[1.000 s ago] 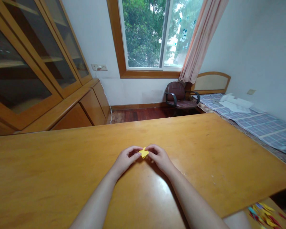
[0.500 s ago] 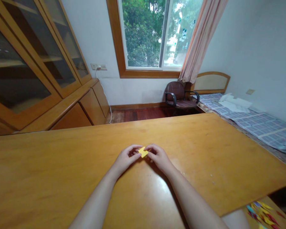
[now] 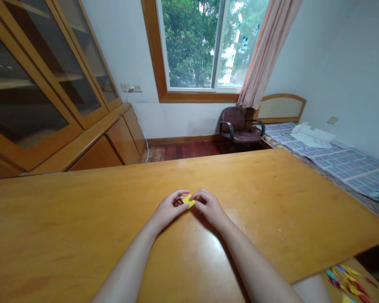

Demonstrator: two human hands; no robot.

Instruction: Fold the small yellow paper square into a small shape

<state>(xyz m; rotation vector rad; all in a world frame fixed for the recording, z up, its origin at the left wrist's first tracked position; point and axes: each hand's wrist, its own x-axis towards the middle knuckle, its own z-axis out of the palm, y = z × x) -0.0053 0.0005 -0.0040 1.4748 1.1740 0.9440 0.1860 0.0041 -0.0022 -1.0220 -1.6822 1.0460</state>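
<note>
A small piece of yellow folded paper [image 3: 189, 202] is held between my two hands, near the middle of the wooden table [image 3: 82, 219]. My left hand [image 3: 171, 208] pinches its left side, thumb in front and fingers curled behind. From the right, my right hand [image 3: 209, 206] grips it, with the index finger over the upper edge and the thumb at the lower right. Fingertips cover parts of the paper, so its full shape is hidden.
Several small colourful pieces [image 3: 350, 283] lie on a lower surface at the bottom right. Beyond the table stand a dark red armchair [image 3: 235, 122] and a bed [image 3: 344, 162] with a checked cover. A glass-door cabinet [image 3: 63, 80] lines the left wall.
Both hands still hold the yellow paper. Their fingers have shifted slightly, and the right index finger has moved a little further over the paper's upper edge.
</note>
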